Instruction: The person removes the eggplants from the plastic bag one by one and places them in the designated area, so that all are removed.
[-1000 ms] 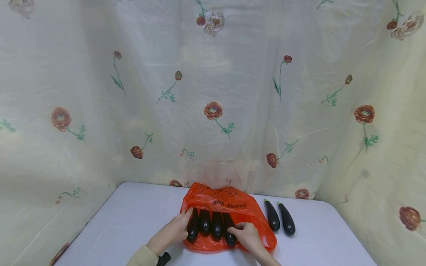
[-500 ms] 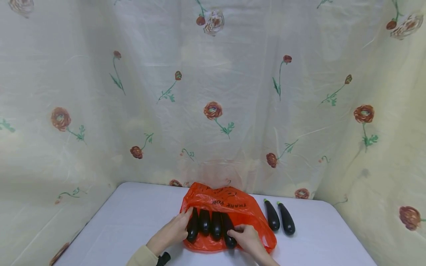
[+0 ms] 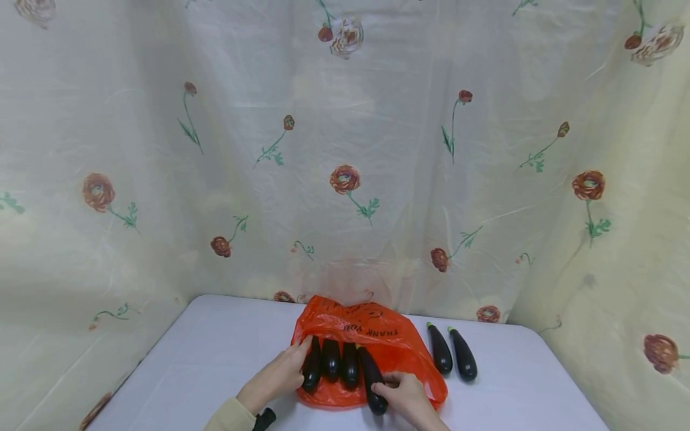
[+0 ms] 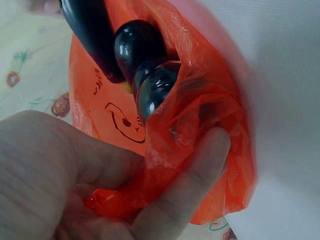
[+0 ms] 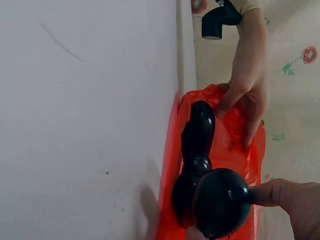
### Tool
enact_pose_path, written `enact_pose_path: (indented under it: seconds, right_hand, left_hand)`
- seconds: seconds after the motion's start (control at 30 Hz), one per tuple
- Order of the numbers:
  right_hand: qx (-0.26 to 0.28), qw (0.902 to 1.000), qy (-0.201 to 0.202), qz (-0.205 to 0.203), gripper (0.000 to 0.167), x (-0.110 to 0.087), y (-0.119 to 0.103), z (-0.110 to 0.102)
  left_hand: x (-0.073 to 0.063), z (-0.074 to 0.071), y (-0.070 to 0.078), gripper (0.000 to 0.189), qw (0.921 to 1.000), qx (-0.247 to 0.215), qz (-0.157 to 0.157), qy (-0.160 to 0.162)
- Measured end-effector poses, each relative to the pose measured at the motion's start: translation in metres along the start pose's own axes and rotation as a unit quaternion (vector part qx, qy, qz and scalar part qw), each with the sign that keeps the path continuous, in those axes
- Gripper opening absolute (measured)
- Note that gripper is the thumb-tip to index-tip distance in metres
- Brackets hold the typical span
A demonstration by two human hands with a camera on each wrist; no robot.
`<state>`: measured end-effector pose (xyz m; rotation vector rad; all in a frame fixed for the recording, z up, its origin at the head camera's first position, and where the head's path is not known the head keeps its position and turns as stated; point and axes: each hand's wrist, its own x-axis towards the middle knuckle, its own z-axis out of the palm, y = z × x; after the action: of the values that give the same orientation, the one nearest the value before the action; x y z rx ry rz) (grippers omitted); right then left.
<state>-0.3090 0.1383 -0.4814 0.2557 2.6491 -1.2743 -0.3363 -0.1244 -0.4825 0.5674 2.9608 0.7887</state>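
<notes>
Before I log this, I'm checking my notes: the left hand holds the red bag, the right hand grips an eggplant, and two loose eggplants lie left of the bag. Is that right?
Not quite: the two loose eggplants lie right of the red bag, as the head view shows. The left hand does hold the bag, and the right hand grips an eggplant.

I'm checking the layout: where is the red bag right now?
In the head view, the red bag lies on the table, its left edge held by the left hand, with two eggplants to its right.
</notes>
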Motion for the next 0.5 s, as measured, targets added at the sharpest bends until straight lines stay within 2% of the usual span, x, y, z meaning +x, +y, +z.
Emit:
enact_pose_path:
  seconds: [0.27, 0.5]
  right_hand:
    - [0.019, 0.9991, -0.038, -0.010, 0.048, -0.013, 0.004, -0.006]
    - [0.008, 0.9988, -0.034, -0.033, 0.046, -0.022, 0.008, -0.009]
  left_hand:
    - [-0.001, 0.000, -0.001, 0.071, 0.9999, 0.002, 0.010, 0.006]
    - [-0.001, 0.000, 0.000, 0.071, 1.0000, 0.002, 0.006, 0.005]
